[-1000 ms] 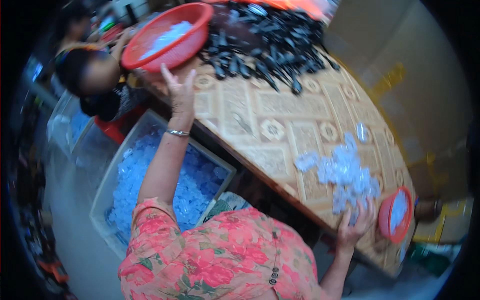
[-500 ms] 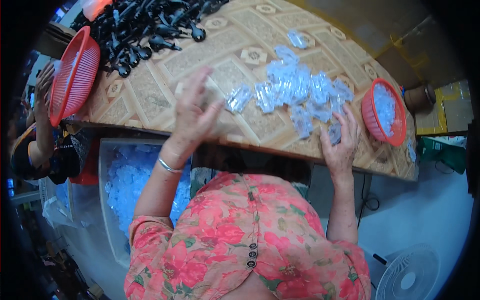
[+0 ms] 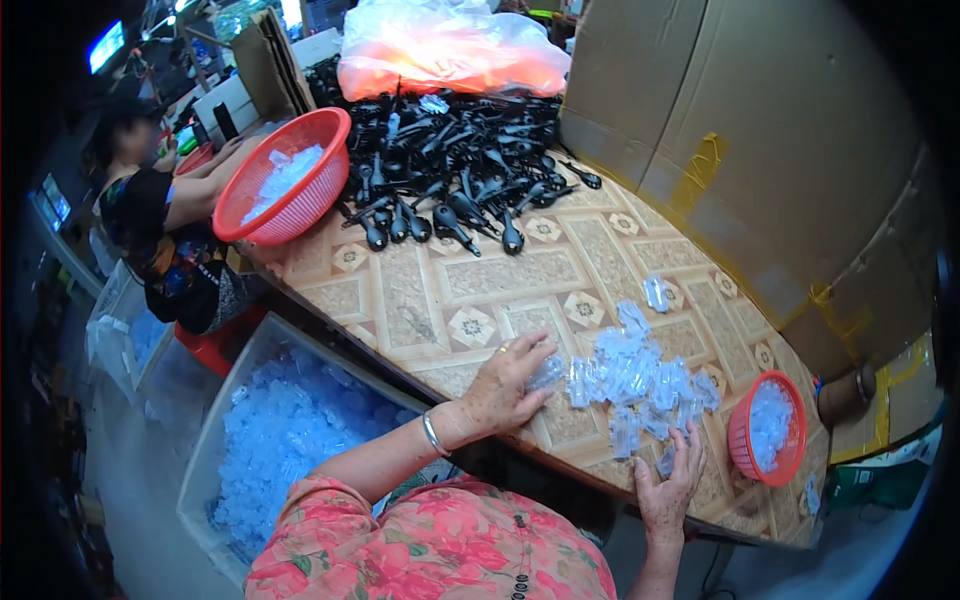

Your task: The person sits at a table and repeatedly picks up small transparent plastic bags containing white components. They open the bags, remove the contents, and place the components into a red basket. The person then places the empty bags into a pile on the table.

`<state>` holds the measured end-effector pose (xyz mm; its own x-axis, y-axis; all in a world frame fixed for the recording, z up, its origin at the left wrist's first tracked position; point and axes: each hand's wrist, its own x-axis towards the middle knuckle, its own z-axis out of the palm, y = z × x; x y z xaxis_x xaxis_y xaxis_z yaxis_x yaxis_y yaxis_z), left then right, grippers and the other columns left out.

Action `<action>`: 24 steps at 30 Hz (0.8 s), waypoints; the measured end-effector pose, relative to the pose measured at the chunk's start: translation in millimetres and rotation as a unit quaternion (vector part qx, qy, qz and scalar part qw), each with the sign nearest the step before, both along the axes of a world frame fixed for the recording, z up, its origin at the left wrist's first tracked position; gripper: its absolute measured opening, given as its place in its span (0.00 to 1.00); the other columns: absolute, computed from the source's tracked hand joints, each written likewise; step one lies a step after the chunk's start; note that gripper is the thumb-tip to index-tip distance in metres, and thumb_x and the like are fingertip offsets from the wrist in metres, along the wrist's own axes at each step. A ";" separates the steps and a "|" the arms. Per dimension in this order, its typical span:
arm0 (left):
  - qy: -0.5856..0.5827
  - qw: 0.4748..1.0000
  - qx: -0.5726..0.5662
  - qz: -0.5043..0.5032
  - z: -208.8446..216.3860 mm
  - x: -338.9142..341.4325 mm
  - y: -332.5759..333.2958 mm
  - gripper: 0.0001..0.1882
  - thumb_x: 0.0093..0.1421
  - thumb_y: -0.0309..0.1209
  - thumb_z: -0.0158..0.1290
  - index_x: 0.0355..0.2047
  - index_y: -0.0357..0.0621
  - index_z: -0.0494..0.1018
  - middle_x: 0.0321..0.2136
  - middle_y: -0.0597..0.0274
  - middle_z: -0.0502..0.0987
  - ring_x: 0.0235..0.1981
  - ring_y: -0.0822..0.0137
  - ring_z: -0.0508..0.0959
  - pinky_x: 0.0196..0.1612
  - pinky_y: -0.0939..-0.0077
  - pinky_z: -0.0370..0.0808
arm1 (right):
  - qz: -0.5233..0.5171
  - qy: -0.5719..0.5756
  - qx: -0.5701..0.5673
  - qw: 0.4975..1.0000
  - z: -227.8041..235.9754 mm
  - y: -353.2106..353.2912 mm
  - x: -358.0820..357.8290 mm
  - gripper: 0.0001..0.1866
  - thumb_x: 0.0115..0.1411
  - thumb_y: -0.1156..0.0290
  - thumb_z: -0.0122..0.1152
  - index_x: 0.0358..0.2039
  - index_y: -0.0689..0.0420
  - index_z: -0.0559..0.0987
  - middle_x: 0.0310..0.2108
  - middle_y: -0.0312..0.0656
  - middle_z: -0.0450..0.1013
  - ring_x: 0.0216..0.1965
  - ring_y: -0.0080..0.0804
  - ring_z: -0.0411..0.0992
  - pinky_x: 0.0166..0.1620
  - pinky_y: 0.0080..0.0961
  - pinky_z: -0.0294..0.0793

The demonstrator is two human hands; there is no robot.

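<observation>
A loose pile of clear plastic pieces (image 3: 640, 372) lies on the patterned tabletop in front of me. At its left edge my left hand (image 3: 503, 388), with a bracelet on the wrist, lies with fingers stretched out. Its fingertips reach a clear piece (image 3: 547, 373) and seem to touch it. On the near side of the pile, by the table edge, my right hand (image 3: 670, 490) has its thumb and fingers apart. One small clear piece (image 3: 665, 460) sits between that thumb and the fingers, not visibly gripped. A single clear piece (image 3: 656, 294) lies apart beyond the pile.
A small red basket (image 3: 741, 440) of clear pieces stands at the right. Far left is a larger red basket (image 3: 325, 200), near another person (image 3: 150, 200). Black spoon-like parts (image 3: 460, 150) heap at the back beside a cardboard wall (image 3: 760, 150). A bin (image 3: 200, 470) of clear pieces stands below left.
The view has tilted up and turned left, showing more of the table's far end. My left hand has come right to the pile's edge. My right hand stays beside the pile's near side.
</observation>
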<state>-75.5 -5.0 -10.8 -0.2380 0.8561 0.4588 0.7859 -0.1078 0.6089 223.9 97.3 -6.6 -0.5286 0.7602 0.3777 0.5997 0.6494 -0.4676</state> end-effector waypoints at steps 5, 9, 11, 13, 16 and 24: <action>0.027 1.000 -0.003 -0.013 -6.6 7.2 3.4 0.31 0.50 0.29 0.63 0.55 0.37 0.70 0.56 0.41 0.70 0.55 0.42 0.72 0.57 0.56 0.71 | 0.023 0.003 0.003 1.000 -1.1 1.2 -17.6 0.36 0.46 0.64 0.72 0.56 0.59 0.70 0.64 0.56 0.59 0.66 0.58 0.55 0.67 0.53 0.53; 0.046 0.999 0.003 -0.009 -6.7 9.8 7.2 0.29 0.49 0.28 0.64 0.53 0.36 0.71 0.53 0.43 0.72 0.52 0.43 0.73 0.55 0.56 0.72 | 0.051 0.003 0.008 0.999 0.7 1.2 -32.2 0.37 0.45 0.62 0.73 0.56 0.58 0.71 0.64 0.55 0.59 0.66 0.56 0.54 0.67 0.55 0.49; 0.044 0.999 0.010 -0.006 -8.1 9.9 8.3 0.29 0.48 0.28 0.64 0.52 0.37 0.71 0.51 0.44 0.73 0.51 0.43 0.73 0.54 0.56 0.72 | 0.055 -0.010 0.013 0.998 1.9 1.6 -38.5 0.36 0.45 0.61 0.73 0.56 0.58 0.72 0.64 0.55 0.59 0.67 0.55 0.54 0.68 0.56 0.47; 0.041 0.999 0.006 -0.004 -6.9 10.6 8.5 0.29 0.47 0.27 0.64 0.52 0.37 0.71 0.49 0.45 0.73 0.49 0.44 0.73 0.53 0.56 0.72 | 0.058 -0.016 0.015 0.998 0.1 3.9 -41.6 0.36 0.46 0.61 0.73 0.55 0.57 0.72 0.63 0.55 0.60 0.67 0.55 0.54 0.68 0.57 0.46; 0.040 0.999 0.002 -0.001 -3.9 10.6 9.6 0.30 0.46 0.26 0.65 0.52 0.38 0.72 0.46 0.47 0.73 0.47 0.45 0.73 0.51 0.57 0.72 | 0.064 -0.017 0.011 0.998 -8.4 9.9 -41.8 0.34 0.46 0.60 0.73 0.54 0.57 0.73 0.63 0.55 0.60 0.67 0.54 0.54 0.67 0.58 0.45; 0.029 0.999 0.015 0.014 -0.3 6.8 8.7 0.29 0.48 0.27 0.64 0.52 0.39 0.72 0.42 0.48 0.73 0.44 0.48 0.74 0.48 0.59 0.72 | 0.080 -0.040 0.009 0.996 5.1 4.5 -48.8 0.31 0.47 0.61 0.72 0.52 0.56 0.75 0.62 0.54 0.61 0.67 0.53 0.55 0.68 0.61 0.42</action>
